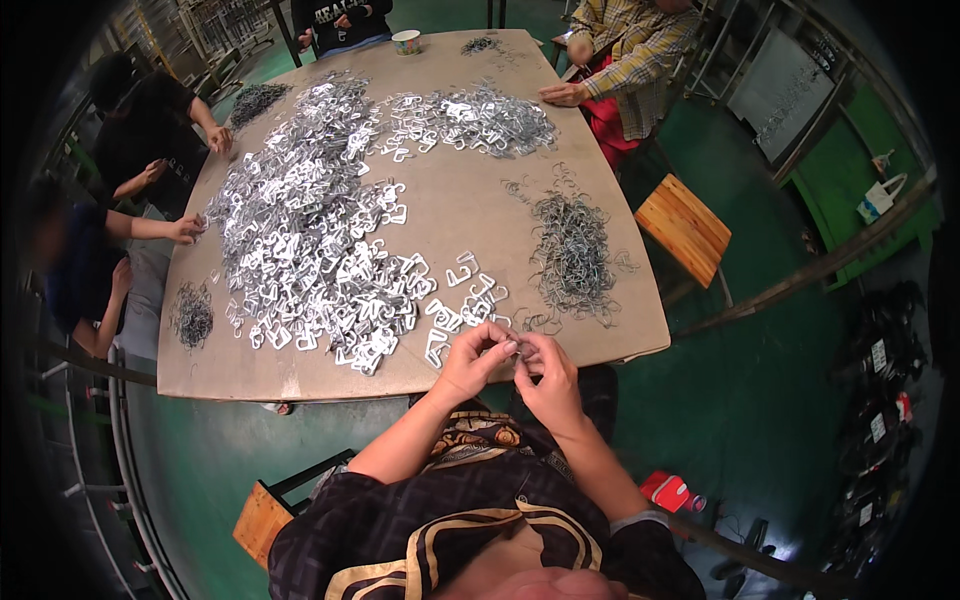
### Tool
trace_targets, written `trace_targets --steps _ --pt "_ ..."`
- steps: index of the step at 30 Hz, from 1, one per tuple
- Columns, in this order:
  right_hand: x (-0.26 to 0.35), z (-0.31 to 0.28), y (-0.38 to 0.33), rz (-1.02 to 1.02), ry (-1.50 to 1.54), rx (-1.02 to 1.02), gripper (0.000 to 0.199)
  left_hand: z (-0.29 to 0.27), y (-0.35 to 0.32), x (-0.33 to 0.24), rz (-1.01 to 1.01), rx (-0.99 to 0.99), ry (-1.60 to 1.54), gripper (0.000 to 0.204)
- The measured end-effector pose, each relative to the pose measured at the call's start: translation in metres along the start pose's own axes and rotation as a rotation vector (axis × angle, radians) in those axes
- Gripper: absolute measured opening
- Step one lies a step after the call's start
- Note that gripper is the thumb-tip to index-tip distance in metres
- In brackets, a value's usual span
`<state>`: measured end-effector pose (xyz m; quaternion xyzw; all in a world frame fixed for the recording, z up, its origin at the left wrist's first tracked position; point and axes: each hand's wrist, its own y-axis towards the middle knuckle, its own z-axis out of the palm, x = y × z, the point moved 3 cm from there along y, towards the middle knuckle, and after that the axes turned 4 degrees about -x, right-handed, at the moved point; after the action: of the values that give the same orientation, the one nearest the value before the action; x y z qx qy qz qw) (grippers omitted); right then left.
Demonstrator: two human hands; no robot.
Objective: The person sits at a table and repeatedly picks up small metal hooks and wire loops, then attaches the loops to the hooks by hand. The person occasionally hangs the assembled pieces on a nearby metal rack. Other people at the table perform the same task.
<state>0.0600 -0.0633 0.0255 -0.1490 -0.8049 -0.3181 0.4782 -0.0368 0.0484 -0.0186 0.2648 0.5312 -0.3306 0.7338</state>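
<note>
Close to the table's near edge, my left hand (476, 362) and my right hand (550, 385) meet at the fingertips. Both are closed in a pinch around something small, mostly hidden by the fingers; a dark bit of it shows between them. Just beyond my left hand lies a small group of shiny silver metal hook-shaped pieces (470, 305). It sits beside a large spread heap of the same pieces (310, 215). Past my right hand is a tangled pile of thin, curved dark wire clips (572, 258).
The brown-covered table (470, 205) bears another silver heap (480, 118), smaller wire piles (192, 316) and a paper cup (406, 42). People work along its left, far and right sides, one in a checked shirt (640, 65). Wooden stools (684, 228) stand nearby; a red object (668, 492) lies on the floor.
</note>
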Motion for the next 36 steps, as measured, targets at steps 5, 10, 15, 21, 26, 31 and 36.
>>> trace_targets --steps 5,10,15,21,26,31,36 --pt "-0.017 0.003 0.002 -0.024 0.041 0.021 0.034 -0.016 -0.009 -0.009 0.044 -0.058 -0.026 0.008" --pt "-0.063 0.020 0.022 -0.091 -0.502 0.095 0.036 -0.043 -0.023 -0.019 0.087 -0.111 0.050 0.007" --pt "-0.069 0.053 0.037 -0.083 -0.623 0.147 0.038 -0.049 -0.028 -0.015 0.063 -0.167 0.102 0.009" --pt "-0.076 0.067 0.037 0.026 -0.496 0.229 0.032 -0.050 -0.031 -0.009 0.020 -0.183 0.077 0.010" --pt "-0.061 0.061 0.035 -0.005 -0.472 0.264 0.022 -0.046 -0.030 0.002 -0.025 -0.180 0.080 0.009" --pt "-0.053 0.034 0.041 -0.020 -0.367 0.076 0.018 -0.033 -0.022 0.013 -0.071 -0.127 0.085 0.010" --pt "-0.062 0.006 0.027 0.374 0.152 -0.066 0.014 -0.011 -0.009 0.012 -0.082 -0.038 0.220 0.014"
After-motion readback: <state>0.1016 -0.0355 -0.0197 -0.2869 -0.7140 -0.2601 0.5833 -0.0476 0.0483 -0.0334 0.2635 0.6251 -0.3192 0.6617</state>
